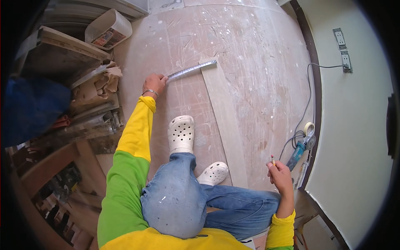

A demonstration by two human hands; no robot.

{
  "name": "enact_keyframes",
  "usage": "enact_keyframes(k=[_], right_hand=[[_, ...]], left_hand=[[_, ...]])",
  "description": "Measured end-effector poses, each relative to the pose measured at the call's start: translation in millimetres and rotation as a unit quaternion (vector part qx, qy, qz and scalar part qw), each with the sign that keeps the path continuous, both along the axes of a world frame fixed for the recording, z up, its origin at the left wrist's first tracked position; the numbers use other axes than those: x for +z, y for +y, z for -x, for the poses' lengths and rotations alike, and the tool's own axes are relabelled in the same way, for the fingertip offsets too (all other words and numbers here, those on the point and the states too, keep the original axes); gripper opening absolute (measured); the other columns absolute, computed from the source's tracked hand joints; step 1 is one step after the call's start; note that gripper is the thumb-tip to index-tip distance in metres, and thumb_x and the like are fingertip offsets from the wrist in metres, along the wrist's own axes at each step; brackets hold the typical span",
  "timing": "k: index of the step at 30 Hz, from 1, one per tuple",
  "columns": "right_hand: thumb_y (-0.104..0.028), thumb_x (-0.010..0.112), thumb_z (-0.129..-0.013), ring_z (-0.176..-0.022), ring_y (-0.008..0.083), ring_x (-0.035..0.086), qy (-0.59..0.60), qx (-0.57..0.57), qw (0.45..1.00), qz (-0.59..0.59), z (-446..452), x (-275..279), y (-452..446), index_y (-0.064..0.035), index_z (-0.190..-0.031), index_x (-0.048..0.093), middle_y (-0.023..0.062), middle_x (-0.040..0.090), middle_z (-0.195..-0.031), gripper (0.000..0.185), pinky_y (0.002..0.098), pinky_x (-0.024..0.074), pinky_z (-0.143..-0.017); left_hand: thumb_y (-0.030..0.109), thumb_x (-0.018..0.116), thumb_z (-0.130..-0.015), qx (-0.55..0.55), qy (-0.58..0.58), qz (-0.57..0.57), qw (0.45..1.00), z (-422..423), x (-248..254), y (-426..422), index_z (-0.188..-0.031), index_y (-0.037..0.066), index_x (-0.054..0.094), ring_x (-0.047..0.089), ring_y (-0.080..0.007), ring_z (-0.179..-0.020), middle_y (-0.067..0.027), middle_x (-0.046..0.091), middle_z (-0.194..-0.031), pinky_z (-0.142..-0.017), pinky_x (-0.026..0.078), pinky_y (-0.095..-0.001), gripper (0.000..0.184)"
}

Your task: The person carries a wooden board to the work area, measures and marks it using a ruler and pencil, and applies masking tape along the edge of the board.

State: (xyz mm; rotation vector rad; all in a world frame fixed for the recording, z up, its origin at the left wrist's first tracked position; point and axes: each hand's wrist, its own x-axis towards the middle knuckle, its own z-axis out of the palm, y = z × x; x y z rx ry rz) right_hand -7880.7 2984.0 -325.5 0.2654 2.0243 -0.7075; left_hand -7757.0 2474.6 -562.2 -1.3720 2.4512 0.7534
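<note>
Single view, worn on the head; looks forward and steeply down. Lens sits above the lap: jeans [175,200] large and close at six o'clock, sweater [125,183] coming in between five and eight. Shoes [181,135] seen from above, lower than the knee, near mid-frame. Floor [183,37] runs away toward twelve, its farthest part at the top edge. Wide lens: dark baseboard [318,83] bows outward toward three, frame corners black. Wall [350,125] bounds the field at three; brown paper [102,83] lies toward ten. Both hands in field: left hand [154,84] between ten and eleven, right hand [281,177] at four.
</note>
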Motion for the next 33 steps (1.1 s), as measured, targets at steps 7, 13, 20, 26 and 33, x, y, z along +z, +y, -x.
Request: enact_keyframes(k=[7, 13, 20, 26, 33], right_hand=[[-0.027, 0.062, -0.094, -0.047, 0.0061, 0.046, 0.002, 0.009, 1.000, 0.009, 9.3, -4.6, -14.0, -0.0054, -0.087, 0.063, 0.0003, 0.055, -0.065, 0.022, 0.0230, 0.0349, -0.043], [-0.029, 0.062, -0.094, -0.049, 0.0046, 0.045, 0.004, 0.020, 1.000, -0.013, 10.3, -5.4, -19.6, -0.0067, -0.085, 0.062, -0.0011, 0.055, -0.064, 0.024, 0.0219, 0.0352, -0.045], [-0.030, 0.062, -0.094, -0.050, 0.0061, 0.048, 0.010, 0.030, 0.999, -0.019, 9.2, -6.3, -26.2, -0.0060, -0.085, 0.062, 0.0000, 0.055, -0.064, 0.026, 0.0232, 0.0374, -0.046], [-0.032, 0.061, -0.094, -0.054, 0.0082, 0.052, 0.018, 0.038, 0.998, -0.036, 8.1, -6.6, -29.4, -0.0054, -0.083, 0.061, 0.0009, 0.057, -0.066, 0.028, 0.0242, 0.0413, -0.050], [-0.033, 0.060, -0.094, -0.058, 0.0088, 0.055, 0.013, 0.049, 0.998, -0.032, 9.7, -7.7, -32.4, -0.0051, -0.083, 0.061, 0.0014, 0.058, -0.068, 0.030, 0.0242, 0.0434, -0.053]], left_hand=[[0.038, 0.064, -0.089, -0.021, 0.022, 0.043, 0.999, 6.2, -1.0, -2.3, -0.101, 0.017, 0.075, 0.062, -0.0346, -0.102, -0.0147, 0.065, -0.106, -0.088, 0.050, -0.0436, 0.027], [0.036, 0.065, -0.088, -0.025, 0.040, 0.077, 0.996, 2.2, -7.5, 0.6, -0.097, 0.016, 0.076, 0.062, -0.0333, -0.098, -0.0134, 0.065, -0.102, -0.085, 0.050, -0.0436, 0.024], [0.033, 0.067, -0.087, -0.004, 0.056, 0.081, 0.995, 5.6, 4.1, 7.9, -0.095, 0.016, 0.076, 0.062, -0.0326, -0.097, -0.0125, 0.065, -0.100, -0.084, 0.051, -0.0431, 0.021], [0.033, 0.066, -0.087, -0.004, 0.051, 0.095, 0.994, 4.7, 1.0, 10.5, -0.097, 0.016, 0.075, 0.060, -0.0322, -0.100, -0.0102, 0.065, -0.101, -0.087, 0.050, -0.0419, 0.021], [0.033, 0.066, -0.087, -0.004, 0.050, 0.101, 0.994, 6.0, -3.1, 11.1, -0.094, 0.016, 0.075, 0.059, -0.0307, -0.101, -0.0097, 0.064, -0.100, -0.087, 0.049, -0.0412, 0.021]])
